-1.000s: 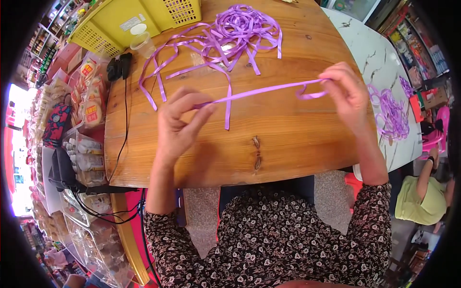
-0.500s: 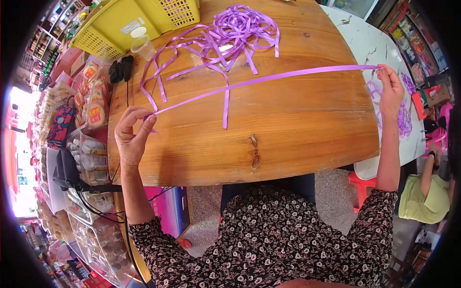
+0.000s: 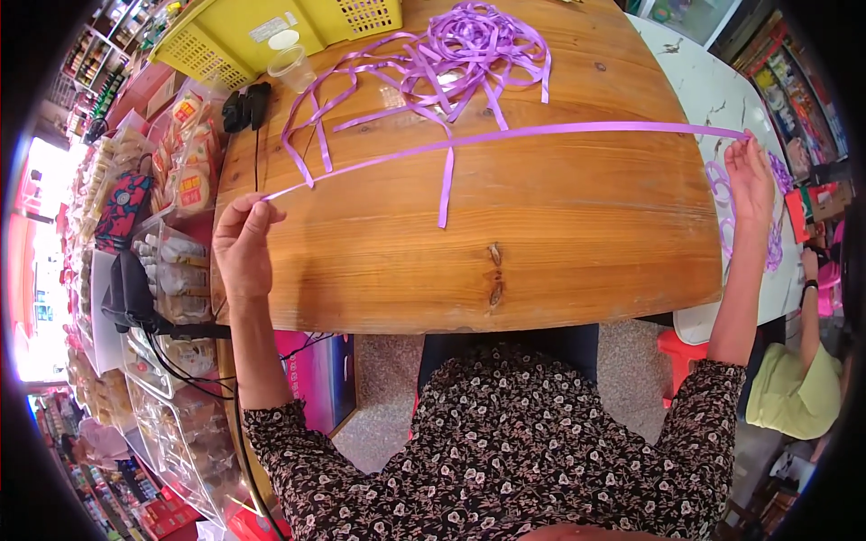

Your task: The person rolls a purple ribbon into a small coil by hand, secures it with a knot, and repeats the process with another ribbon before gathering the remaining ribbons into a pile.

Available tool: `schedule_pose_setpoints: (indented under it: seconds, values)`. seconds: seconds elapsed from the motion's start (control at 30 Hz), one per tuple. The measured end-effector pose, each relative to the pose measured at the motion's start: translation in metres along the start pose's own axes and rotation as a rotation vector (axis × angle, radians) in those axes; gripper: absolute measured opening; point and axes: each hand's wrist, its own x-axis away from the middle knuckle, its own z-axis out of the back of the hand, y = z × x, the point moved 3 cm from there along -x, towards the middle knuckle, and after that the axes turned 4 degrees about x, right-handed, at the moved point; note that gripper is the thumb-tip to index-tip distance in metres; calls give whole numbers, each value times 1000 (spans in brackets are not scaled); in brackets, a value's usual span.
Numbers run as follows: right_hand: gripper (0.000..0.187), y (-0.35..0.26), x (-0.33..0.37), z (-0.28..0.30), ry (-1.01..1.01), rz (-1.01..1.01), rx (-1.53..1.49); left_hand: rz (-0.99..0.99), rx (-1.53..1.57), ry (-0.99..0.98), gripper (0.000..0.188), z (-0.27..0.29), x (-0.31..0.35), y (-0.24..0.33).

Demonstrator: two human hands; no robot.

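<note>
A long purple ribbon stretches nearly taut above the wooden table, from one of my hands to the other. At the left, my left hand pinches one end between thumb and forefinger. My right hand grips the other end over at the right, past the wooden table's edge. Beyond the stretched strip lies a loose tangle of purple ribbons, with several tails trailing toward me. One hanging tail passes beneath the stretched ribbon near its middle.
A yellow plastic crate stands at the far left, beside a clear plastic cup and a black cabled device. Packaged goods line the left side. More purple ribbon lies on the white table; a person in yellow-green is at the right.
My hands have drawn a little farther apart, and the ribbon between them is straighter. A short tail that dangled from my left hand no longer shows. The view has shifted slightly.
</note>
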Motion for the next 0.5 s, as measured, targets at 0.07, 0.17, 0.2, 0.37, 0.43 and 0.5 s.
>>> schedule_pose_setpoints:
  seconds: [0.07,0.17,0.2,0.37,0.43,0.5]
  values:
    - [22,5,3,-19,-55,-77,-133,26,230,-12,13,-10,0,-6]
    - [23,13,13,-52,68,-105,-341,59,608,107,15,-24,-3,-16]
    - [26,13,17,-64,70,-100,-445,69,763,231,15,-28,-6,-18]
    - [34,18,7,-54,-236,-80,-695,83,1197,-152,15,-51,-23,-15]
    - [38,9,8,-44,-185,-24,-619,23,1068,-10,15,-70,-22,-17]
    - [39,19,12,-64,-249,-21,-473,27,503,49,18,-92,-10,-15]
